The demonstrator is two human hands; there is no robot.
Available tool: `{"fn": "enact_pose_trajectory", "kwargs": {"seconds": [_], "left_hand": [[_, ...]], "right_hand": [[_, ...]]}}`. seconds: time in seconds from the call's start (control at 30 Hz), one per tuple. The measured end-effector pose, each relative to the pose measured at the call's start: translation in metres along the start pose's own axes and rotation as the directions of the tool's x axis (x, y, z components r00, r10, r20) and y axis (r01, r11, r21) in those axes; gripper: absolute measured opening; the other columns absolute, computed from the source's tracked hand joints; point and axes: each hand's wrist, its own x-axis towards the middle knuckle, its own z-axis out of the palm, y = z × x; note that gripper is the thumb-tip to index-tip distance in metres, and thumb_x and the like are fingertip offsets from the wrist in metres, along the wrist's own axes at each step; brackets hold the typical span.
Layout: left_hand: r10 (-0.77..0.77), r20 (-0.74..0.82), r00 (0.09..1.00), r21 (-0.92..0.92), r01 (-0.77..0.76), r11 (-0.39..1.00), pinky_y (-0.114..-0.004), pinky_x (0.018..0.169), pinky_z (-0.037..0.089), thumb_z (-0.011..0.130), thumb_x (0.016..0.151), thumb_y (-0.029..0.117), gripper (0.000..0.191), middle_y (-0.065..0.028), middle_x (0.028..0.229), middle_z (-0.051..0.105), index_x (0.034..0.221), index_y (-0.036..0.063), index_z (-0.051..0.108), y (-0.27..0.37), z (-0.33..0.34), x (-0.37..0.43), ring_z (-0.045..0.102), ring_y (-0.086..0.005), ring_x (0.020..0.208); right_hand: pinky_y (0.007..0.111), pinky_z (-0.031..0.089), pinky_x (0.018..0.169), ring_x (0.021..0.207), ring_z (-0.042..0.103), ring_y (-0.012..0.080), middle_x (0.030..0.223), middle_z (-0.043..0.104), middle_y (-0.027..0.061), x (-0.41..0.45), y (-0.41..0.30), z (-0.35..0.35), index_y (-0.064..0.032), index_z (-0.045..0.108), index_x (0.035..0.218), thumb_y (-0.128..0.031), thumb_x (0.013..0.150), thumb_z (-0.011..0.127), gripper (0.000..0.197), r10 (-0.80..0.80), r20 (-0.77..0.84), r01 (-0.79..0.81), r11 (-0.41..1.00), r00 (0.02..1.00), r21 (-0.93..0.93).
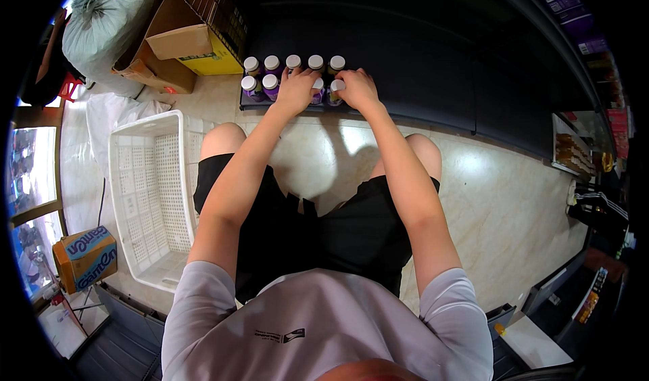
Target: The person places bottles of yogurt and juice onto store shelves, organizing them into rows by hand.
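Two rows of purple bottles with white caps stand upright at the left end of a dark low shelf (421, 87). My left hand (296, 91) reaches over the front row, thumb and fingers around a front-row bottle (318, 91); the palm hides part of the row. At the right end of that row, my right hand (359, 88) has its thumb and fingers around another bottle (335, 93). A back-row bottle (336, 65) stands just behind the right hand's fingers. Both gripped bottles rest on the shelf near its front edge.
To my left on the tiled floor is a white plastic crate (148, 198). Beyond it are an open cardboard box (162, 66), a yellow box (218, 59) under a wire rack and a tied plastic bag (101, 36). A taped carton (85, 259) sits behind the crate.
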Motion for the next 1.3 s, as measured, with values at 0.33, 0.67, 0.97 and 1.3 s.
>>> {"fn": "enact_pose_trajectory", "kwargs": {"seconds": [0.33, 0.67, 0.97, 1.3], "left_hand": [[-0.004, -0.053, 0.999, -0.002, 0.004, 1.000, -0.057, 0.116, 0.036, 0.078, 0.082, 0.021, 0.051, -0.0083, 0.134, 0.066, 0.132, 0.0150, 0.066, -0.007, -0.011, 0.002, 0.052, -0.0330, 0.133], [-0.261, 0.020, 0.965, 0.092, 0.258, 0.962, -0.051, 0.101, 0.045, 0.084, 0.078, 0.027, 0.049, -0.0088, 0.119, 0.072, 0.124, 0.0146, 0.072, -0.027, -0.019, -0.004, 0.060, -0.0348, 0.119], [-0.163, 0.000, 0.987, 0.049, 0.163, 0.985, -0.050, 0.103, 0.045, 0.083, 0.079, 0.021, 0.046, -0.0111, 0.119, 0.073, 0.123, 0.0128, 0.073, -0.034, -0.019, -0.007, 0.063, -0.0356, 0.117], [-0.182, 0.062, 0.981, -0.074, 0.186, 0.980, -0.052, 0.107, 0.043, 0.080, 0.080, 0.016, 0.051, -0.0118, 0.124, 0.071, 0.129, 0.0142, 0.069, -0.029, -0.022, -0.005, 0.061, -0.0354, 0.124]], "right_hand": [[0.048, 0.047, 0.106, 0.122, 0.059, 0.0317, 0.125, 0.070, 0.0050, 0.001, 0.013, -0.013, -0.0181, 0.073, 0.120, -0.025, 0.074, 0.087, 0.048, 0.032, 0.068, -0.035, 0.999, 0.997, 0.029], [0.043, 0.047, 0.111, 0.135, 0.055, 0.0371, 0.133, 0.066, 0.0174, 0.004, 0.041, -0.007, -0.0083, 0.070, 0.120, -0.016, 0.069, 0.089, 0.055, 0.198, 0.126, -0.194, 0.980, 0.972, -0.042], [0.043, 0.052, 0.107, 0.125, 0.062, 0.0358, 0.135, 0.063, 0.0184, 0.005, 0.046, 0.000, -0.0114, 0.074, 0.110, -0.003, 0.074, 0.080, 0.038, 0.150, 0.087, -0.149, 0.989, 0.985, -0.017], [0.042, 0.051, 0.107, 0.126, 0.061, 0.0351, 0.133, 0.064, 0.0126, 0.003, 0.045, -0.006, -0.0152, 0.072, 0.113, -0.005, 0.071, 0.084, 0.045, 0.156, 0.109, -0.147, 0.985, 0.982, -0.085]]}}
